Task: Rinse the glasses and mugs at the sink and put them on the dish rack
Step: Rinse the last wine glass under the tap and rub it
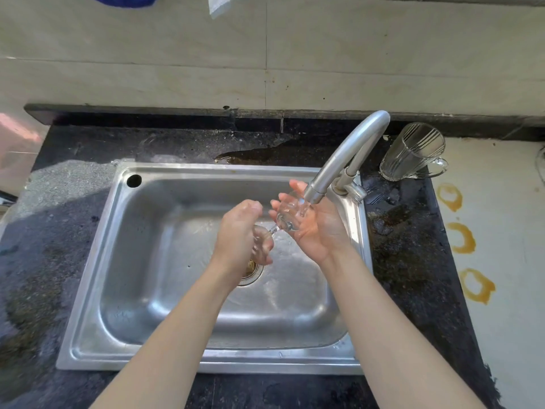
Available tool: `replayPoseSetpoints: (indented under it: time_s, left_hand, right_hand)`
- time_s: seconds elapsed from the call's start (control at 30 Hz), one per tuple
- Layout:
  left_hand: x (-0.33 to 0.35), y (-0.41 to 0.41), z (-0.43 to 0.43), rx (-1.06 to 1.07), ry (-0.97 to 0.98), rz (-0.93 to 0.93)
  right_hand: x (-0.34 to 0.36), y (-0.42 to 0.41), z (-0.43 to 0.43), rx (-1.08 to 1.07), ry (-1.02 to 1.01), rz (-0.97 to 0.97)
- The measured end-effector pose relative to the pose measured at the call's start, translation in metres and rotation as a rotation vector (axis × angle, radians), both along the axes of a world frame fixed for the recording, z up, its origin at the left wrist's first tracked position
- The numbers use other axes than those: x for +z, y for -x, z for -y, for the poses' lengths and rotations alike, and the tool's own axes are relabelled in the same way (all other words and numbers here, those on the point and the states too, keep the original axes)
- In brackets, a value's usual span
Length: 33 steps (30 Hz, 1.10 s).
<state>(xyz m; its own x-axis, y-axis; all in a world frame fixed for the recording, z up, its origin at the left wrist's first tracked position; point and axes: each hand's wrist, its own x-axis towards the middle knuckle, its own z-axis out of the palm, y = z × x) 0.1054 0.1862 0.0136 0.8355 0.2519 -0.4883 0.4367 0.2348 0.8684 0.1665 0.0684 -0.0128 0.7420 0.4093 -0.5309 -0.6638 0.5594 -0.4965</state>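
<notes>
A clear stemmed glass (287, 215) lies tilted over the steel sink (165, 231), its bowl right under the faucet spout (314, 196). My right hand (317, 228) cups the bowl from below, palm up, fingers curled around it. My left hand (244, 234) is closed around the glass's foot and stem. Water runs over the bowl and ripples across the sink bottom. A clear ribbed glass mug (413, 152) with a handle stands on the dark counter behind the faucet, at the right.
The curved steel faucet (351, 152) rises from the sink's right rim. The dark speckled counter (73, 208) surrounds the sink and is wet in patches. A pale surface (507, 231) with orange ring stains lies at the right. A tiled wall stands behind.
</notes>
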Motion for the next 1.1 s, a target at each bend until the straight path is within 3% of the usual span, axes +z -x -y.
replayPoseSetpoints:
  time_s: [0.1, 0.17, 0.23, 0.4, 0.47, 0.57, 0.73, 0.83, 0.9, 1.0, 1.1]
  left_hand:
    - [-0.003, -0.002, -0.009, 0.056, 0.460, -0.145]
    - [-0.006, 0.002, -0.011, -0.049, 0.520, -0.156]
    - [-0.008, 0.006, -0.010, -0.214, 0.391, -0.145]
    - [-0.032, 0.007, -0.002, -0.629, -0.485, -0.094]
    - [-0.043, 0.009, 0.001, -0.631, -0.624, -0.076]
    - [-0.054, 0.009, 0.002, -0.589, -0.715, -0.045]
    - [-0.062, 0.006, 0.001, -0.560, -0.900, -0.046]
    - [-0.060, 0.003, 0.005, -0.501, -0.968, -0.017]
    - [-0.057, 0.000, 0.009, -0.494, -1.005, 0.012]
    - [-0.054, 0.000, 0.010, -0.560, -1.114, -0.015]
    - [-0.056, 0.001, 0.005, -0.660, -1.111, -0.055]
  right_hand:
    - [0.003, -0.003, 0.000, 0.024, -0.056, 0.069]
    - [0.006, -0.006, -0.002, 0.013, 0.035, 0.120]
    - [0.010, -0.010, -0.004, -0.016, 0.189, 0.153]
    - [0.003, -0.001, -0.015, 0.065, 0.853, 0.432]
    - [-0.001, 0.003, -0.015, 0.131, 1.017, 0.544]
    - [0.001, 0.011, -0.002, 0.142, 1.023, 0.715]
    - [-0.003, 0.014, 0.012, 0.006, 1.222, 0.928]
    - [-0.003, 0.010, 0.014, 0.053, 1.159, 0.881]
    - [0.000, 0.006, 0.012, 0.236, 1.118, 0.782]
    - [0.003, -0.002, 0.013, 0.460, 1.140, 0.680]
    - [0.006, -0.007, 0.017, 0.482, 1.024, 0.628]
